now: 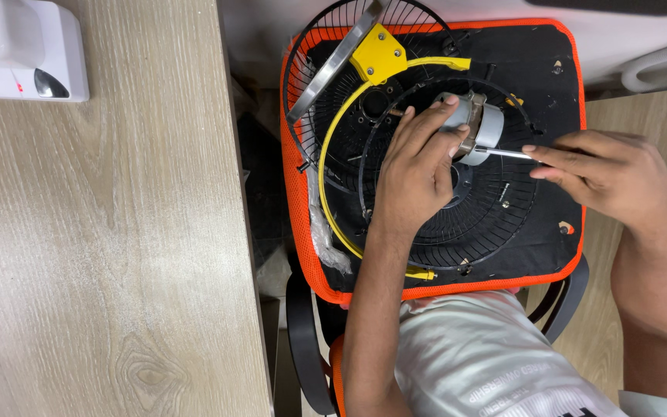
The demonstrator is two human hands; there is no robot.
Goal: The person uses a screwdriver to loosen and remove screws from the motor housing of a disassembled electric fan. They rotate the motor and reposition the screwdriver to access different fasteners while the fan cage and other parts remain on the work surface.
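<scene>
- The left hand [418,166] lies palm down on the black fan grille [496,208], its fingers stretched out and curled lightly about the near side of the small grey fan motor [479,127], touching its casing.
- The right hand [607,177] comes in from the right, its fingertips pinched together on a thin silver shaft [503,153] that points left into the motor; whether this is a tool or the motor's own spindle cannot be told.
- The motor sits on its side at the middle of the round black grille, a little toward the far edge.
- The grille rests on a black cushion with an orange rim [577,93], which lies on the person's lap, near the middle of the view.
- A second wire grille [326,54] with a metal band leans at the far left corner of the cushion.
- A yellow plastic block [380,52] lies on that far grille, and a yellow cord [332,139] runs from it in a wide curve down the left side to a yellow end [420,272] at the near edge.
- A pale wooden tabletop [110,232] fills the left side.
- A white device [21,50] sits on its far left corner.
</scene>
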